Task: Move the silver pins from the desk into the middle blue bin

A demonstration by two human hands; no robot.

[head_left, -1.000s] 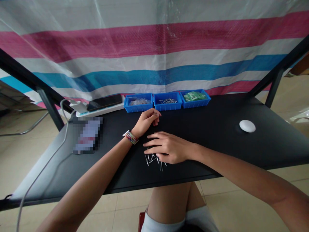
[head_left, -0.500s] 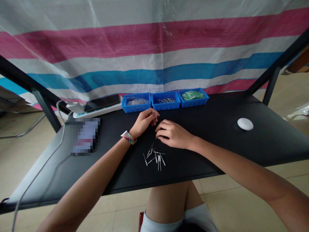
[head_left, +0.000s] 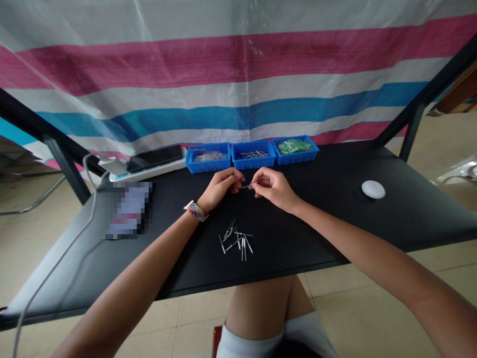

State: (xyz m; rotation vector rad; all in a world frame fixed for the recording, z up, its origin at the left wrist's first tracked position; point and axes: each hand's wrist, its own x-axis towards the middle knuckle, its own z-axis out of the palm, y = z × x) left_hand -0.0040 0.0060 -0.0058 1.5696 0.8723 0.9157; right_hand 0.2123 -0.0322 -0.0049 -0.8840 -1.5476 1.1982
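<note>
My right hand (head_left: 272,189) pinches a silver blind rivet (head_left: 250,185) between thumb and fingertips, its thin end pointing left. Close by on the left, my left hand (head_left: 223,186) has its fingers curled together. What those fingers hold, if anything, is hidden. The rivet's thin end reaches almost to the left fingertips; whether they touch it I cannot tell. Nearer the table's front edge lies a loose pile of blind rivets (head_left: 238,241). More rivets fill the middle blue bin (head_left: 253,163) just beyond my hands.
Flanking the middle bin are a blue bin of clear plastic packets (head_left: 208,166) and a blue bin of green packets (head_left: 296,157). A power strip (head_left: 149,171) carries a dark phone (head_left: 154,158). A white rounded object (head_left: 373,189) sits right on the black table (head_left: 316,238).
My right hand has risen from beside the rivet pile toward my left hand, and a rivet now shows in its fingers. My left hand has stayed nearly in place.
</note>
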